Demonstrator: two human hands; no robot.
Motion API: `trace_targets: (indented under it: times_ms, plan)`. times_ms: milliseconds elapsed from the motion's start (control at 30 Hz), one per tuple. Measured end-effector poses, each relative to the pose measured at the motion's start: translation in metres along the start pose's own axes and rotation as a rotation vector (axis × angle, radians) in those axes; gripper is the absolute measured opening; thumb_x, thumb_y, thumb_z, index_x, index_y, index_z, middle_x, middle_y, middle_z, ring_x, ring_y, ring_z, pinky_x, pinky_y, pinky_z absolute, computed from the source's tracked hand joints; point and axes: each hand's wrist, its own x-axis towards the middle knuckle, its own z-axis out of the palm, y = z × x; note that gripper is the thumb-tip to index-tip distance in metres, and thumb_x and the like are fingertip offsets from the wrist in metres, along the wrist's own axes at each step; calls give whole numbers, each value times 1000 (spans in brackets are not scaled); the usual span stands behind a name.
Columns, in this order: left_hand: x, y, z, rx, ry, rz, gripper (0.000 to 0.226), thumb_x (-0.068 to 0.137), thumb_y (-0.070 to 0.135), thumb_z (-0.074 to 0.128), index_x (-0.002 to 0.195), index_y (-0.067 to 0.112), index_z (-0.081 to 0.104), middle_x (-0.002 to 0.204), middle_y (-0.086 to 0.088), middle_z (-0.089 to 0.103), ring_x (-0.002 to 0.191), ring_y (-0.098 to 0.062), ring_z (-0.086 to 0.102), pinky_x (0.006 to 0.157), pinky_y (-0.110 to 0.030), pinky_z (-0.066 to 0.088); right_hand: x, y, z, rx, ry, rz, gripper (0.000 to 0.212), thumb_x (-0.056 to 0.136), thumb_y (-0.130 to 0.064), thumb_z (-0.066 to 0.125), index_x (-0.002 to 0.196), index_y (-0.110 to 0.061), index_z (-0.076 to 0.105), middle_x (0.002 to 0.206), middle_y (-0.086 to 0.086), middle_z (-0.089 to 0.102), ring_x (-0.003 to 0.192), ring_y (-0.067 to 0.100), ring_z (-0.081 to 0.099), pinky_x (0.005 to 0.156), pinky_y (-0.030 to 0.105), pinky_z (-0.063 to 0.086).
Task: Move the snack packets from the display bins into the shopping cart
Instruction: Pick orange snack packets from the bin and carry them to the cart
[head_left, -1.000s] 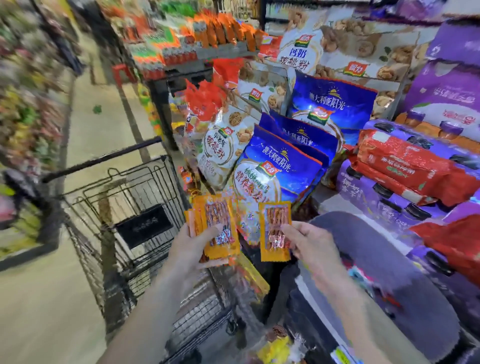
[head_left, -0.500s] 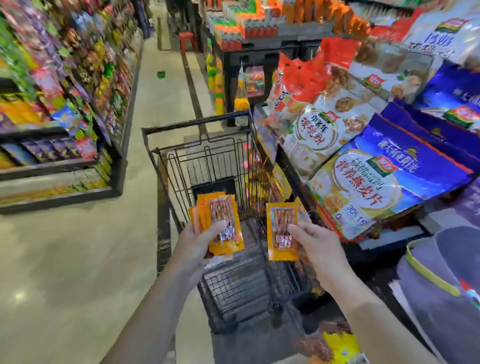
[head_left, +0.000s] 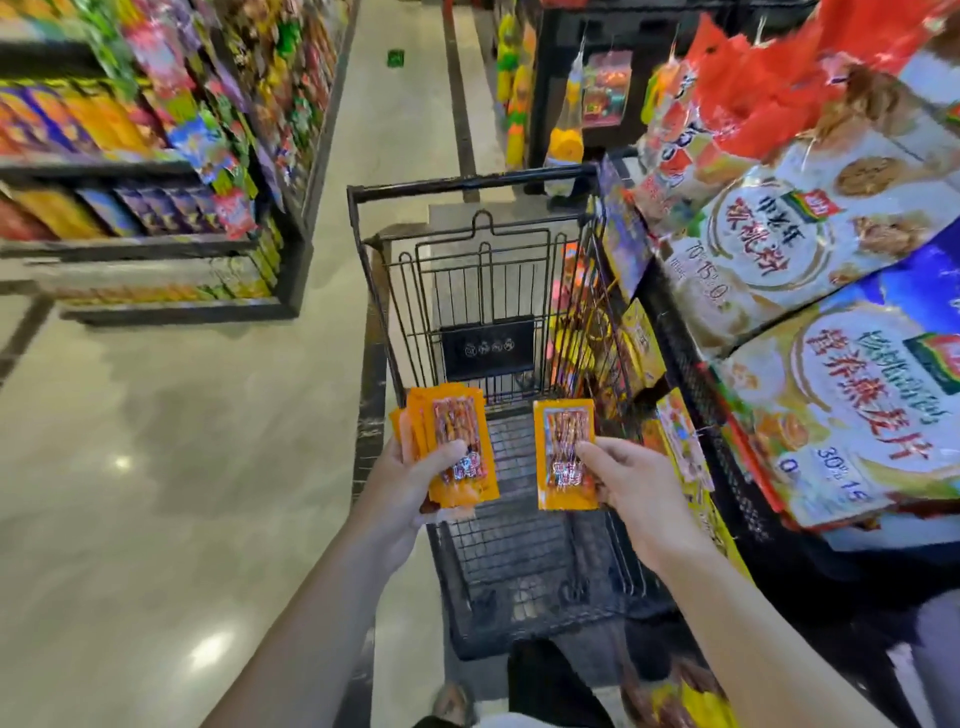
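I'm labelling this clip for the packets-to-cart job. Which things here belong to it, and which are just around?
Job: stack of orange packets held in the left hand; single orange packet pinched by the right hand; shopping cart.
Just around: large cereal bags; left shelf; green item on the floor.

Head view, forward-down, seemingly close above cart (head_left: 467, 183)
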Motion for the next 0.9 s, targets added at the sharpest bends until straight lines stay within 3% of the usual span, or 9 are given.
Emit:
trace_targets:
  times_ms: [200,267,367,433,500,567,700,800,900]
  plan:
    - [55,-1,28,23,146,-30,51,72,42,94,116,45,69,114,3,81,97,-27,80,84,-54,64,78,-1,-10,-16,-84,33,18,100,-30,67,94,-24,82,93,8,79,81,17,69,90,56,57]
    - [77,-4,37,16,187,-51,50,82,35,90,125,36,66,114,0,81,98,-28,80,77,-49,65,105,-2,-12,-32,-95,42,17,100,-30,67,93,-29,83,93,-1,80,84,12,74,80,41,61]
    - [115,-7,48,0,215,-79,47,87,30,87,129,33,65,118,-1,79,104,-30,79,75,-49,66,145,2,-11,-74,-108,57,20,100,-33,67,86,-33,81,87,0,78,70,1,67,64,14,51]
    - [146,-12,51,8,230,-99,44,88,28,86,127,33,66,119,-2,79,103,-31,79,77,-51,66,172,12,-6,-101,-113,88,21,100,-34,66,84,-31,79,91,9,75,68,3,60,65,20,52]
    - [178,-21,49,4,256,-122,41,88,27,86,124,33,67,119,-2,79,101,-31,79,77,-51,66,198,23,1,-115,-138,113,20,100,-35,66,86,-27,78,98,16,72,76,12,59,83,44,58]
    - [211,-32,42,-1,296,-150,42,87,26,87,122,33,67,117,-1,79,100,-30,79,74,-48,66,226,38,9,-128,-148,136,20,100,-36,65,87,-28,78,99,17,73,78,24,63,93,55,54]
    - [273,-66,21,-7,350,-220,42,84,25,89,120,34,69,111,1,81,94,-27,81,67,-42,65,282,80,29,-139,-145,183,23,102,-33,62,89,-22,77,100,22,72,76,19,59,77,42,53]
    - [318,-98,1,18,410,-254,44,81,29,91,120,31,69,105,4,82,94,-24,81,71,-44,65,324,120,49,-157,-126,233,24,103,-33,61,92,-18,77,98,17,74,79,24,65,86,46,56]
    - [360,-128,-16,40,475,-257,42,81,30,91,114,33,67,90,13,81,81,-16,81,60,-34,64,362,160,71,-217,-89,268,27,102,-37,62,77,-27,69,80,-12,69,73,-2,60,68,16,43]
